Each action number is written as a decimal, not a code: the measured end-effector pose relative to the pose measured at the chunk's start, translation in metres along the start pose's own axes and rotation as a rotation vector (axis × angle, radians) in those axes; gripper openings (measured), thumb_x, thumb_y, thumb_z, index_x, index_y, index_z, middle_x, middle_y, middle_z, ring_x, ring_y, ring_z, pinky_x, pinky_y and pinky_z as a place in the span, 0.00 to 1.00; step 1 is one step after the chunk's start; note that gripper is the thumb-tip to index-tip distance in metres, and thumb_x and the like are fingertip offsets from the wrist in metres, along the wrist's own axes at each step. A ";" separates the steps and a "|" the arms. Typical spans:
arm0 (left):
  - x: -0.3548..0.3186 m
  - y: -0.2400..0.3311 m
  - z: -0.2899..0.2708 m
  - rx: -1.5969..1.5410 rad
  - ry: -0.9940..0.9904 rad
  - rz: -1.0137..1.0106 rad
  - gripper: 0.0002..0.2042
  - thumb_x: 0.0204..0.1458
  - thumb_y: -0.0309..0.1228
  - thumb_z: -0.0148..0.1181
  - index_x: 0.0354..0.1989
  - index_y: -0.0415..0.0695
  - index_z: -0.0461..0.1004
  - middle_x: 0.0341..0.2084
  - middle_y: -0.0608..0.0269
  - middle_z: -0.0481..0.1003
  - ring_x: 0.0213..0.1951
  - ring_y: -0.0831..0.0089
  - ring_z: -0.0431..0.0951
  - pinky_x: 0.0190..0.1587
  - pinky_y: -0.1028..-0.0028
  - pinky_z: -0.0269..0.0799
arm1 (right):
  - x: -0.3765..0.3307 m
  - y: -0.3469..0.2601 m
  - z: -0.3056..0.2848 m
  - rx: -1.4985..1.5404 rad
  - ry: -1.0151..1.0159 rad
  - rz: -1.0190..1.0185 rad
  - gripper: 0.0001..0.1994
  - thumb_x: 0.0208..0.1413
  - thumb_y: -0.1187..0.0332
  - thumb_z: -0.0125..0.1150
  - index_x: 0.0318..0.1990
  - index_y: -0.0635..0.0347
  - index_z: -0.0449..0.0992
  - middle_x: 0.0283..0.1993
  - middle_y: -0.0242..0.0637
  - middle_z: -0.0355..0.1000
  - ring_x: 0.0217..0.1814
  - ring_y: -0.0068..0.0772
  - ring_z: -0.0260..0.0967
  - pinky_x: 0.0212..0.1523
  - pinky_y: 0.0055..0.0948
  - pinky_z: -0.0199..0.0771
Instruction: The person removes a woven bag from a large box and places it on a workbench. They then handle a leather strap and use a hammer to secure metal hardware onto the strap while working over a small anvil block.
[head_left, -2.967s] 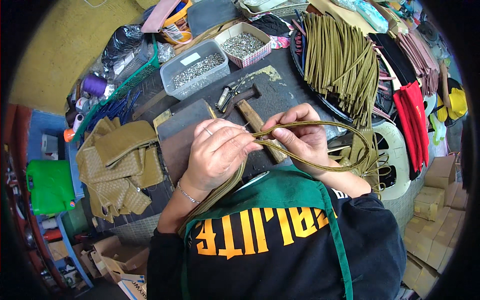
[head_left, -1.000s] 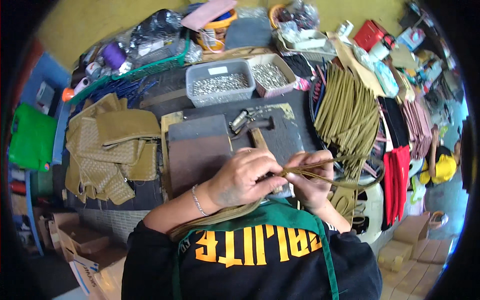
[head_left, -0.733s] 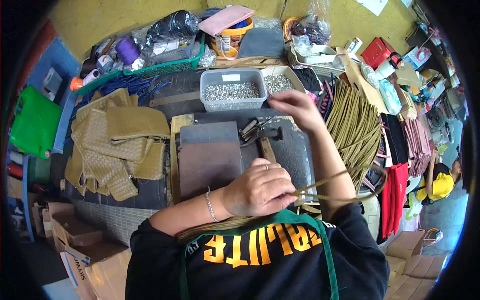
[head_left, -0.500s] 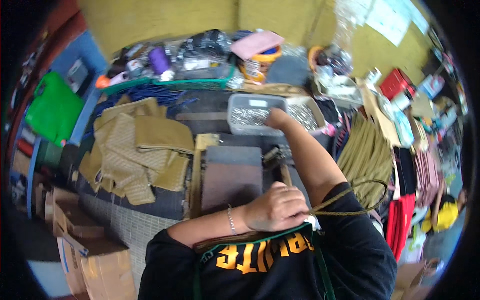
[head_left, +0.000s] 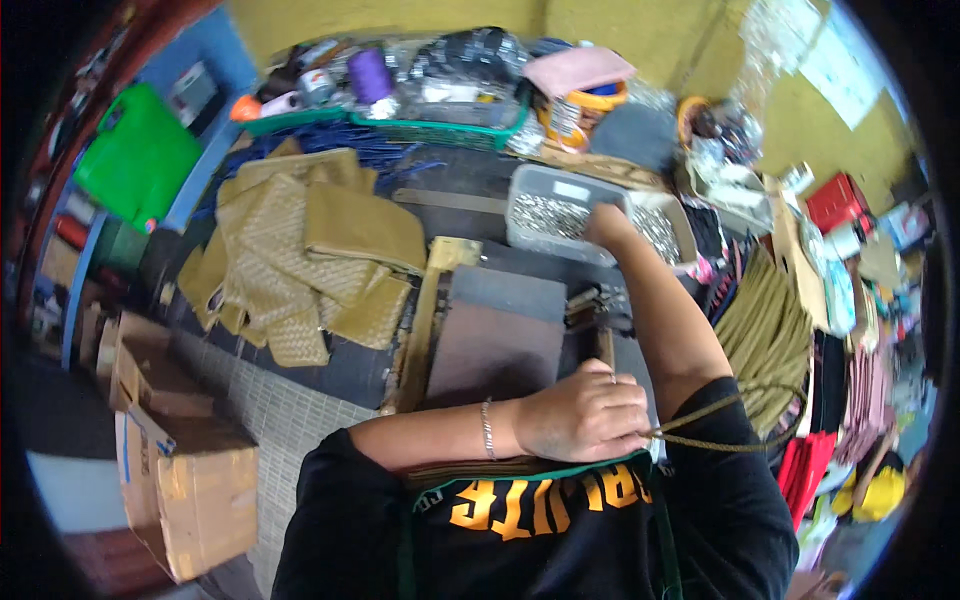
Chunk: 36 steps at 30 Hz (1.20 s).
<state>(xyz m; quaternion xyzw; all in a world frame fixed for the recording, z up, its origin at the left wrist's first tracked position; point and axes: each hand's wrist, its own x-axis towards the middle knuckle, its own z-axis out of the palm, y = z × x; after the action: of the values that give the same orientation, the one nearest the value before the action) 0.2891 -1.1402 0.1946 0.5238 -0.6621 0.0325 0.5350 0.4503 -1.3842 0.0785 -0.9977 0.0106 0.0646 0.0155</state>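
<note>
My left hand [head_left: 590, 412] is closed in front of my chest, gripping an olive cord [head_left: 715, 412] whose loop sticks out to the right and crosses my right sleeve. Its fingers hide the gripped part of the cord. Farther out, my right hand [head_left: 607, 226] dips into a grey plastic bin [head_left: 565, 246] of small shiny metal pieces [head_left: 548, 213]; its fingertips are out of sight there. Just beyond my left hand lies a tool with a wooden handle [head_left: 604, 345], beside a dark flat board [head_left: 497, 335].
Olive woven pieces [head_left: 270, 250] are piled on the left of the table. A bundle of olive cords [head_left: 768, 320] lies at the right. Behind stands a green tray [head_left: 450, 132] of supplies. A second bin [head_left: 683, 235] adjoins the grey one. A cardboard box [head_left: 205, 500] sits at lower left.
The whole view has shifted, so the table's things appear farther right. My right hand is still in the grey bin, and my left hand keeps its grip on the cord.
</note>
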 end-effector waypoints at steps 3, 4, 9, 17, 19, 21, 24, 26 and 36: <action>0.001 0.001 -0.004 0.022 -0.052 -0.011 0.07 0.37 0.28 0.60 0.24 0.44 0.68 0.21 0.68 0.67 0.25 0.74 0.68 0.31 0.77 0.55 | -0.011 -0.012 -0.014 0.195 0.155 0.129 0.12 0.40 0.66 0.48 0.22 0.68 0.72 0.26 0.52 0.68 0.32 0.50 0.67 0.37 0.39 0.66; 0.003 0.000 -0.004 0.033 -0.056 -0.004 0.07 0.37 0.27 0.60 0.24 0.44 0.68 0.21 0.68 0.67 0.25 0.74 0.68 0.30 0.77 0.56 | -0.013 -0.013 -0.015 0.256 0.179 0.196 0.13 0.39 0.64 0.52 0.23 0.67 0.72 0.27 0.52 0.69 0.33 0.49 0.67 0.37 0.39 0.66; 0.004 0.001 0.000 0.012 -0.099 -0.026 0.08 0.35 0.26 0.62 0.24 0.43 0.68 0.21 0.68 0.68 0.25 0.74 0.69 0.30 0.77 0.57 | -0.027 -0.012 -0.024 0.307 0.174 0.230 0.11 0.36 0.64 0.58 0.26 0.62 0.74 0.33 0.48 0.69 0.38 0.44 0.67 0.41 0.35 0.67; 0.004 0.010 0.006 0.013 -0.123 0.006 0.08 0.34 0.26 0.62 0.24 0.43 0.69 0.21 0.68 0.69 0.24 0.74 0.69 0.29 0.77 0.57 | -0.044 -0.006 -0.011 0.650 0.535 0.199 0.07 0.38 0.65 0.55 0.25 0.54 0.75 0.25 0.41 0.70 0.29 0.39 0.69 0.34 0.31 0.68; 0.006 0.011 0.006 0.044 -0.146 0.026 0.08 0.34 0.26 0.62 0.24 0.43 0.69 0.21 0.68 0.69 0.25 0.74 0.69 0.31 0.76 0.57 | -0.061 -0.009 -0.019 1.018 0.587 0.361 0.08 0.40 0.65 0.59 0.25 0.60 0.75 0.21 0.38 0.71 0.24 0.29 0.68 0.29 0.25 0.68; 0.003 0.008 -0.002 0.110 -0.136 0.017 0.09 0.34 0.26 0.61 0.25 0.43 0.70 0.22 0.67 0.70 0.25 0.74 0.69 0.31 0.75 0.57 | -0.098 -0.043 -0.050 1.861 0.592 0.195 0.05 0.43 0.75 0.57 0.29 0.66 0.71 0.25 0.32 0.69 0.24 0.20 0.66 0.24 0.16 0.65; 0.001 0.009 -0.009 0.236 -0.173 0.038 0.09 0.32 0.26 0.61 0.26 0.43 0.71 0.24 0.67 0.70 0.27 0.73 0.70 0.33 0.74 0.58 | -0.197 -0.075 -0.072 1.978 0.428 0.060 0.06 0.44 0.74 0.57 0.29 0.65 0.70 0.26 0.33 0.69 0.26 0.21 0.66 0.28 0.16 0.65; 0.004 0.015 -0.010 0.298 -0.226 0.058 0.09 0.32 0.25 0.60 0.26 0.42 0.71 0.24 0.67 0.71 0.28 0.73 0.70 0.33 0.73 0.58 | -0.252 -0.082 -0.063 1.949 0.388 -0.028 0.05 0.44 0.75 0.56 0.30 0.66 0.71 0.26 0.33 0.69 0.29 0.19 0.65 0.30 0.18 0.66; 0.003 0.017 0.002 0.393 -0.365 0.113 0.06 0.37 0.29 0.54 0.27 0.46 0.71 0.25 0.73 0.69 0.31 0.78 0.70 0.41 0.72 0.57 | -0.323 -0.112 -0.044 2.042 0.404 0.047 0.04 0.44 0.77 0.55 0.29 0.67 0.73 0.29 0.32 0.67 0.31 0.18 0.65 0.32 0.14 0.66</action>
<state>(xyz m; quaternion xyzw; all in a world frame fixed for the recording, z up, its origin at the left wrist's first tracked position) 0.2754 -1.1356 0.2043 0.5769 -0.7568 0.0950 0.2922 0.1383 -1.2672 0.1672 -0.5016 0.0820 -0.1430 0.8492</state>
